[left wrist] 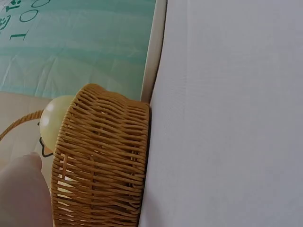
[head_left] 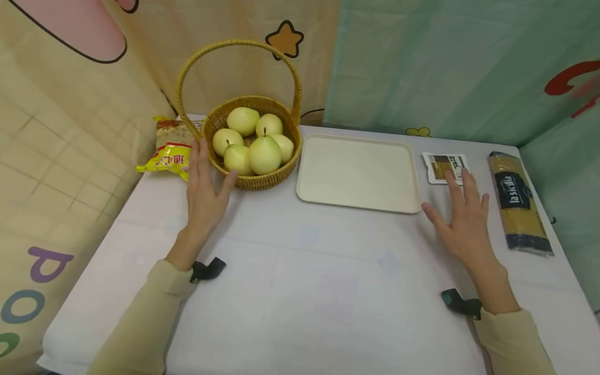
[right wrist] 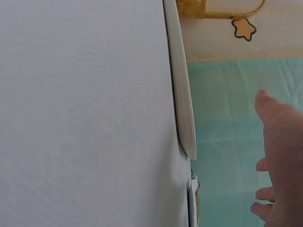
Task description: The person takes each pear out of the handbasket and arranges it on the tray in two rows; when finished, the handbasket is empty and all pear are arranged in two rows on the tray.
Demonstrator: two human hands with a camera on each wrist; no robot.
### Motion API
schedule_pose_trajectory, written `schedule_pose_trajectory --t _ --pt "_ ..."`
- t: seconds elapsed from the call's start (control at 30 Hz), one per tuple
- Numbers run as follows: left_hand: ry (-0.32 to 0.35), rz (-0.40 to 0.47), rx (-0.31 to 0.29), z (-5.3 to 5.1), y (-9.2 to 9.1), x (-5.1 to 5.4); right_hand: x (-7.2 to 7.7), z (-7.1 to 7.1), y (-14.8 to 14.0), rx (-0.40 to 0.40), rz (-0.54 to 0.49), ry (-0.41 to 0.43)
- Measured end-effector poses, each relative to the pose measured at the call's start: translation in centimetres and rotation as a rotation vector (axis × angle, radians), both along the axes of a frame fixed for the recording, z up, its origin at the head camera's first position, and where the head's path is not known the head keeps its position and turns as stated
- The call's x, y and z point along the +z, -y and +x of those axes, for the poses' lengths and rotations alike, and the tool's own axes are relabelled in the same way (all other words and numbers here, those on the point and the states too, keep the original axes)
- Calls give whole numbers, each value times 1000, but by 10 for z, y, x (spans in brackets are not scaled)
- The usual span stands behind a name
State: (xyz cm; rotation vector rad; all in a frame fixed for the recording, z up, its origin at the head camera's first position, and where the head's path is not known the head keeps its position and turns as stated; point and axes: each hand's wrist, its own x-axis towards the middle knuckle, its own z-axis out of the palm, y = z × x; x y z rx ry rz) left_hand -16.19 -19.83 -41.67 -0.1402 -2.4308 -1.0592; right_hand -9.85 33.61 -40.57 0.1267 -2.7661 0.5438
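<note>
In the head view the left hand (head_left: 204,195), fingers straight and thumb apart, is at the front left of a wicker basket (head_left: 262,182) with a tall handle. Several pale green pears (head_left: 264,155) lie in the basket. Whether the fingers touch its rim I cannot tell. The right hand (head_left: 464,224) holds nothing, fingers spread, near a small white-edged packet (head_left: 439,167) and right of a cream tray (head_left: 358,172). The left wrist view shows the basket's side (left wrist: 102,161) and part of the left hand (left wrist: 23,194). In the right wrist view the right hand (right wrist: 286,156) is beside the tray's edge (right wrist: 182,90).
A yellow snack bag (head_left: 171,156) lies behind the left hand, left of the basket. At the far right is a long pasta pack (head_left: 517,203). Printed curtains (head_left: 422,67) hang behind the white-covered table (head_left: 304,291).
</note>
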Motion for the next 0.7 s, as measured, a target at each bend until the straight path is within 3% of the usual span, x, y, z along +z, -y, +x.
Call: schedule_pose_trajectory --t 0.27,0.7 --pt "76 45 -6 -7 -1 -9 -3 -3 5 9 -89 -24" --pt "154 75 -14 -6 0 -12 3 -42 48 74 -215 -65"
